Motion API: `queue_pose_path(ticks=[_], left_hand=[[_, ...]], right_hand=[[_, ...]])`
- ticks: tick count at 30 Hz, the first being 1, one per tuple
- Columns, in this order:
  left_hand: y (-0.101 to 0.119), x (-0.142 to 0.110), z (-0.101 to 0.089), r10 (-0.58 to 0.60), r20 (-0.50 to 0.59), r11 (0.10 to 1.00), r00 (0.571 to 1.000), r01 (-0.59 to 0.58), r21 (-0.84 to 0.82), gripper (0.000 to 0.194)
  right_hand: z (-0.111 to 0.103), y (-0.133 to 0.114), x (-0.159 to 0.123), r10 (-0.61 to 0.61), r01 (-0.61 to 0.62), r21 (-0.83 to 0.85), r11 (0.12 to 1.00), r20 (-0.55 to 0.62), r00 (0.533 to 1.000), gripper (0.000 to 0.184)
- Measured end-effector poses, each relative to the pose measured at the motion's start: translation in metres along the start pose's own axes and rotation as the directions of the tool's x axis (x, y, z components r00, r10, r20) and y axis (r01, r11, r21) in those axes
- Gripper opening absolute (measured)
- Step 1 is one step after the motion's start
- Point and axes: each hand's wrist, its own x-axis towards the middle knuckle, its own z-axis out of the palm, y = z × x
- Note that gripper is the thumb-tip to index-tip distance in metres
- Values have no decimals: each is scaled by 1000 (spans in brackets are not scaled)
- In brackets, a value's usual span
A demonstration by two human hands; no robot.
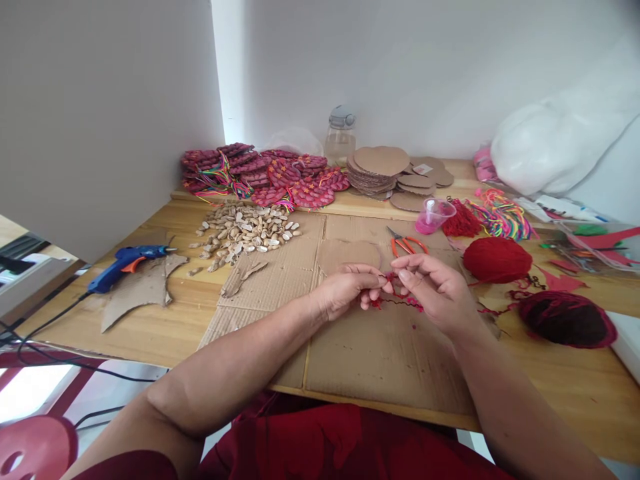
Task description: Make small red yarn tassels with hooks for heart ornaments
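Note:
My left hand and my right hand meet above the cardboard sheet, each with thumb and fingers pinched. Between them runs a thin strand of dark red and pink yarn, and both hands grip it. A small bit of red yarn hangs below my left fingertips. Farther right the strand appears to run on toward a dark maroon ball of yarn. Just beyond my fingers lie orange-handled pliers and a cut cardboard piece. My fingers partly hide the yarn where it is pinched.
Peanut shells are heaped at the back left, near a blue glue gun with a cord. Behind stand decorated red pieces, a bottle and stacked cardboard shapes. At right are a red yarn ball and a plastic cup.

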Motion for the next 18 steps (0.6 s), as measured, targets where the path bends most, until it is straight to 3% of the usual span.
queue_pose_path(ticks=[8, 18], left_hand=[[-2, 1, 0, 11, -14, 994, 1000, -10, 112, 18], [-2, 1, 0, 26, 29, 994, 999, -29, 109, 30]], right_hand=[[5, 5, -1, 2, -2, 6, 1000, 101, 995, 10], [12, 4, -2, -2, 1, 16, 1000, 51, 999, 17]])
